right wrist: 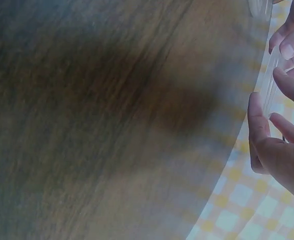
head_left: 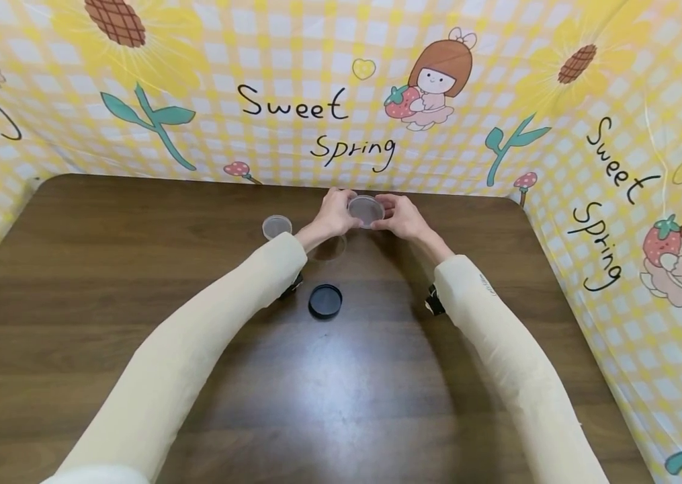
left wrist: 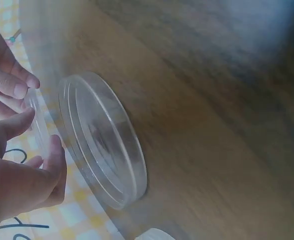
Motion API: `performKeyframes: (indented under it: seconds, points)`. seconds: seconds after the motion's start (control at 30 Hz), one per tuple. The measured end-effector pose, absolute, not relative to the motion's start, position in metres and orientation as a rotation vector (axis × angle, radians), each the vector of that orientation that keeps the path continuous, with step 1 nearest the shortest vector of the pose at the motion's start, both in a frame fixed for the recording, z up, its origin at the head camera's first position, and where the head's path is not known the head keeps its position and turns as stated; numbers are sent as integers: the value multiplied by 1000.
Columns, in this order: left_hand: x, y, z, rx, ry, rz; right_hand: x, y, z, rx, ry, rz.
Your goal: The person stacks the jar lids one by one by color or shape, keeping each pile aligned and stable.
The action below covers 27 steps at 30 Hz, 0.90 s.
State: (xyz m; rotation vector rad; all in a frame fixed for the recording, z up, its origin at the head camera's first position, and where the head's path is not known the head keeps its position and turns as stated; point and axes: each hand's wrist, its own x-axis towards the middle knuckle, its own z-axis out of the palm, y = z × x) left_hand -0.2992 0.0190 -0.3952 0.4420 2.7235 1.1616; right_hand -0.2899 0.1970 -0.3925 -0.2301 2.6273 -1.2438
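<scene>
Both hands hold a round, clear, shallow dish [head_left: 366, 212] near the far edge of the table, one hand on each side. My left hand [head_left: 334, 213] pinches its left rim and my right hand [head_left: 400, 216] pinches its right rim. In the right wrist view the dish [right wrist: 271, 90] appears edge-on between the fingertips. A second clear dish [left wrist: 129, 155] lies on the table below the left wrist, partly hidden by the forearm in the head view. To the left stands a smaller clear round dish [head_left: 277, 227].
A black round lid or shallow cup [head_left: 325, 301] lies on the brown wooden table [head_left: 195, 390] between the forearms. A yellow checked cloth [head_left: 292, 134] with printed figures hangs behind the table and along its sides.
</scene>
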Motion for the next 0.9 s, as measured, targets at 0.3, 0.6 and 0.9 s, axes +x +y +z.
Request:
performKeyframes:
  seconds: [0.3, 0.6, 0.9]
  points:
    - [-289, 12, -392, 423, 2715, 1189, -282, 193, -389, -284, 2617, -1274]
    - [-277, -2, -388, 436, 2719, 1182, -272, 183, -388, -357, 2628, -1278]
    - [-272, -14, -387, 486, 2716, 1184, -266, 174, -387, -359, 2624, -1269]
